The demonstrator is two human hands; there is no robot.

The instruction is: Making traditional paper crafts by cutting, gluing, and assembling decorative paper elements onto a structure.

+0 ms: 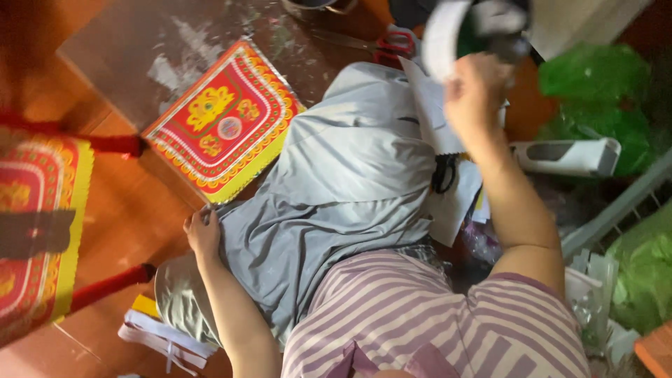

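Note:
My right hand (pixel 478 89) is raised at the upper right and grips a white, rounded paper piece (pixel 444 36) with a green and grey inside; motion blurs it. My left hand (pixel 204 233) rests on my grey trouser leg (pixel 350 175), fingers curled against the cloth by the corner of a stack of red and yellow patterned paper sheets (pixel 224 120) that lies on the wooden floor. White paper sheets (pixel 448 203) lie on my lap under the right forearm, beside black-handled scissors (pixel 444 173).
Red-handled scissors (pixel 389 44) lie at the top. Another red and yellow stack (pixel 38 224) sits at the left with red sticks (pixel 105 144). Green plastic bags (pixel 602 98), a white tool (pixel 570 155) and a grey rail (pixel 616 206) crowd the right. White strips (pixel 164 336) lie bottom left.

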